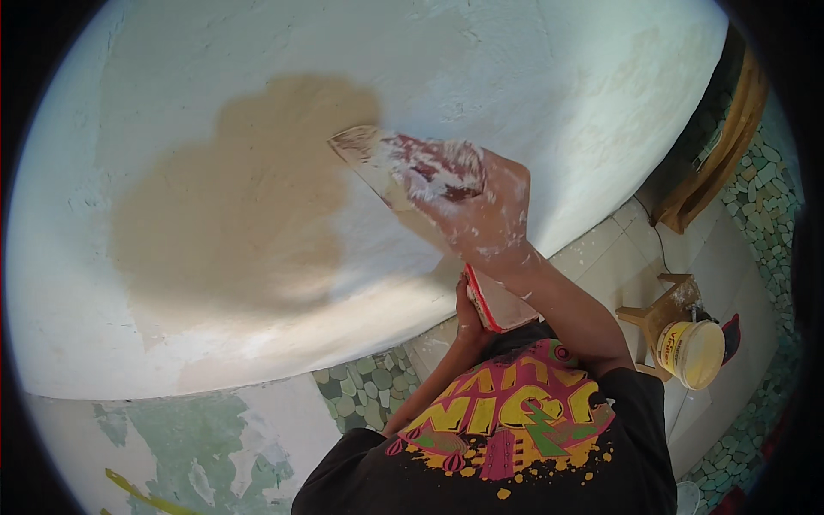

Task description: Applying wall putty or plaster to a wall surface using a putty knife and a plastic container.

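My right hand (pixel 481 202), smeared with white paste, is closed around the handle of a putty knife (pixel 359 146). The knife's wide blade is coated in pale paste, and its edge is against or very close to the wall (pixel 463 51). A large beige, damp-looking patch (pixel 249 197) spreads over the wall to the left of the blade. Lower down, near my chest, my left hand (pixel 469 318) grips a flat board with a red edge (pixel 502 305) and a pale face. My right forearm passes in front of part of that board.
At the right, a small wooden stool (pixel 652 313) stands on tiles beside a white-and-yellow bucket (pixel 702 356). Beyond it are a curved wooden piece (pixel 717 163), a thin dark cable (pixel 659 245) and pebble flooring (pixel 760 193). A patchy green-and-white surface (pixel 197 442) lies at lower left.
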Demonstrator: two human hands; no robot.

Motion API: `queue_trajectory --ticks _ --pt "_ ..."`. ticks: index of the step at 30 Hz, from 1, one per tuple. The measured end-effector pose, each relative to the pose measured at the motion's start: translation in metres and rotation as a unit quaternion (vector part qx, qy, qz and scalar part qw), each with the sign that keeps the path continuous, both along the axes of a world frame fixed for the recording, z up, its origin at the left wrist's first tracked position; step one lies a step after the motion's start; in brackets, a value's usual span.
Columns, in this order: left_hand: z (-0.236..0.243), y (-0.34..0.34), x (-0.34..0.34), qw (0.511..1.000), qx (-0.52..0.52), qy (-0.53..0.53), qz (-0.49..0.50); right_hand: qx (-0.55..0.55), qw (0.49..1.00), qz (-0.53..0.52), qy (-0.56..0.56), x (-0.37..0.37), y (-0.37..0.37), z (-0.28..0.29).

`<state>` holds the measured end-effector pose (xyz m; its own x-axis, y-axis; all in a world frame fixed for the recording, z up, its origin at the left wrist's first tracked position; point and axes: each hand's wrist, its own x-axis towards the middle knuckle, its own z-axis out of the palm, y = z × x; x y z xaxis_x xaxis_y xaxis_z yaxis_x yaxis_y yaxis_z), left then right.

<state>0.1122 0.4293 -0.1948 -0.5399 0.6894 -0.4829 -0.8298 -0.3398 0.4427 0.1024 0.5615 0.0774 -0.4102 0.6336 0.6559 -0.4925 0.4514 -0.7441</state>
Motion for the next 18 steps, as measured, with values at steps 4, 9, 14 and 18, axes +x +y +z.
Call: queue_trajectory --ticks 4,9,14,18 --pt "0.038 0.015 0.008 0.999 -0.024 -0.003 -0.032 -0.155 0.984 0.037 0.076 0.014 0.034 0.001" --pt "0.046 0.016 -0.004 0.998 0.015 -0.038 -0.047 0.002 0.978 -0.082 -0.190 0.028 0.062 0.017" --pt "0.038 0.002 -0.019 0.999 -0.013 -0.038 -0.023 0.334 0.849 -0.356 -0.201 0.049 0.086 -0.022" --pt "0.028 -0.021 -0.039 0.999 -0.001 -0.044 -0.025 0.151 0.920 -0.348 -0.100 0.031 0.053 -0.001"
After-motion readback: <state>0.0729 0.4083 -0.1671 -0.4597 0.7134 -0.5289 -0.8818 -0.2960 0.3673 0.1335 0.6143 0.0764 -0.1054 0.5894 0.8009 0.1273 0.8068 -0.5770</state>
